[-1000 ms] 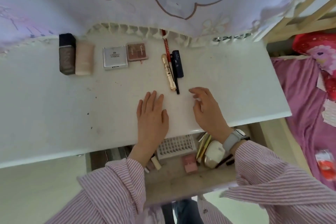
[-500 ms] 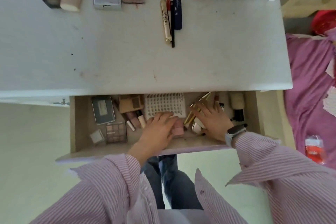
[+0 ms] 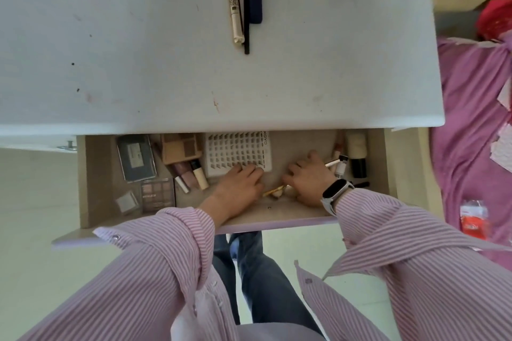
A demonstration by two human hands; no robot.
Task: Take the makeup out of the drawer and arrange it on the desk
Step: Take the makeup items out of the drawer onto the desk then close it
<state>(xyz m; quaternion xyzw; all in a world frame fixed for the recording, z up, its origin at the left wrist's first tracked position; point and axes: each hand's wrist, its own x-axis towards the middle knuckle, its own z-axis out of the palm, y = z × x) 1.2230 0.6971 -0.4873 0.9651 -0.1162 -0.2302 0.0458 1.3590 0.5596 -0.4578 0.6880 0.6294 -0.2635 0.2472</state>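
Both hands are working inside the open drawer below the white desk. The left hand is resting palm-down, fingers pressed together, fingertips on the white lash tray. The right hand is curling over small items beside a gold pencil; exact grip cannot be told. Palettes are lying at left.

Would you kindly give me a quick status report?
Both hands in drawer. Left hand on lash tray; right hand over gold tube, grip unclear. Nothing blocking.
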